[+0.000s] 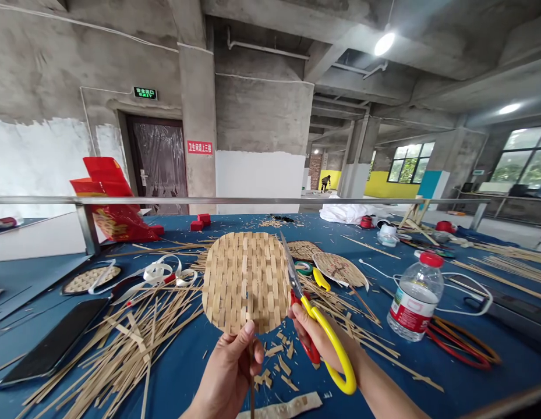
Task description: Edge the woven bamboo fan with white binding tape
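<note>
A woven bamboo fan with rounded corners stands upright before me, its thin handle pointing down. My left hand is closed around that handle, thumb pressed at the fan's lower edge. In my right hand is a pair of scissors with yellow and red handles. Their blades point up along the fan's right edge; whether they touch it I cannot tell. Below the fan lie small cut bamboo scraps. Long bamboo strips are heaped to the left of my left hand.
A water bottle stands at right, near a white cable. Other fans lie behind the scissors. A black phone and white ribbon are at left. A metal rail crosses the table; a red bag stands beside it.
</note>
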The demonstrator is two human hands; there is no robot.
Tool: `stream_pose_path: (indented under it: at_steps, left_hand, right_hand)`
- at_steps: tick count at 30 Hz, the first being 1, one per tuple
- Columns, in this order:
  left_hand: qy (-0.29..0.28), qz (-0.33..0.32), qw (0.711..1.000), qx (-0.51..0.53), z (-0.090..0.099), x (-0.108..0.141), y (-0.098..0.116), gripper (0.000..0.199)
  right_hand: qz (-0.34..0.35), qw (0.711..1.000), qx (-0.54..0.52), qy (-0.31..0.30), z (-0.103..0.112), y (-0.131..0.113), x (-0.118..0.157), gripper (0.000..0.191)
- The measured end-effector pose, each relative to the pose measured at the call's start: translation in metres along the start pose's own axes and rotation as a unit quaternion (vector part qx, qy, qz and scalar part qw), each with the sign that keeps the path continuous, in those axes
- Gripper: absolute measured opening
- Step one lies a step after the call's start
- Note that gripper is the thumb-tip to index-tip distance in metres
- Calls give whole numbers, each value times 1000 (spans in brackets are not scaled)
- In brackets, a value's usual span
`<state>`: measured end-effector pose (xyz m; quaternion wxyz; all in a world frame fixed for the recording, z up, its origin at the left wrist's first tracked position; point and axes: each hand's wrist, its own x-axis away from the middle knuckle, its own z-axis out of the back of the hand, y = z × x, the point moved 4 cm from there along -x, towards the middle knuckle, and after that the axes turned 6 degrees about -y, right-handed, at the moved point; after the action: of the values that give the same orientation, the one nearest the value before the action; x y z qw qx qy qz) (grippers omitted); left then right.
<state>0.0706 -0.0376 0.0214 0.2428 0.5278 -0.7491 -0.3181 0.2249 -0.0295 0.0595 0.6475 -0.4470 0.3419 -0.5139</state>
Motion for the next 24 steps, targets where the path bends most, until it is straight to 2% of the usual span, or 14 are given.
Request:
stream_pose_path:
  at_steps: [2,12,24]
  left_hand:
    - [-2,-2,1000,-2,0,0,0,29]
    - [-16,-8,1000,-12,-2,2,2,32]
    - [-9,-9,1000,-10,-2,4,3,29]
  right_hand:
    - [-4,1000,-16,-10,-2,-3,1,41]
    - [-37,995,-88,19,-5,0,4,43]
    - [-48,995,-83,23,-5,2,4,49]
